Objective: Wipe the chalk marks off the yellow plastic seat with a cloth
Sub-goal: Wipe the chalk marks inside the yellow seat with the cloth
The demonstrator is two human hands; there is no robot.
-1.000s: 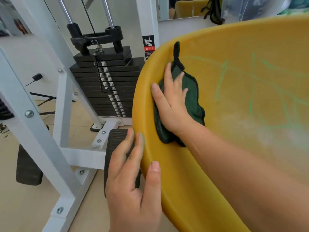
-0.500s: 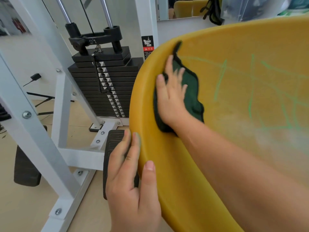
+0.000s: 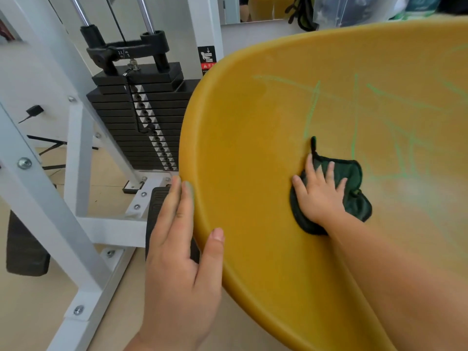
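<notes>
Right hand (image 3: pixel 319 196) lies flat with fingers spread on the dark green cloth (image 3: pixel 352 188), its grip pressing the cloth against the inside of the yellow plastic seat (image 3: pixel 253 153) rather than closing around it. The cloth bunches out from under the palm on both sides, and a small loop at its top corner sticks up beyond the fingertips. Green chalk marks (image 3: pixel 354 117) run across the seat above and to the right of the cloth, some lines sharp, others faded; a pale smeared haze spreads over the surface to the right of the hand. Left hand (image 3: pixel 177 262) grips the seat's left rim, thumb on the inner face and fingers wrapped behind the edge. Beyond the rim stands a white steel frame (image 3: pixel 76 224) bolted at its joints, carrying a black weight stack (image 3: pixel 136 122) on two chrome guide rods. A black foot pad (image 3: pixel 157 201) shows behind the left fingers, over a beige floor (image 3: pixel 38 305).
</notes>
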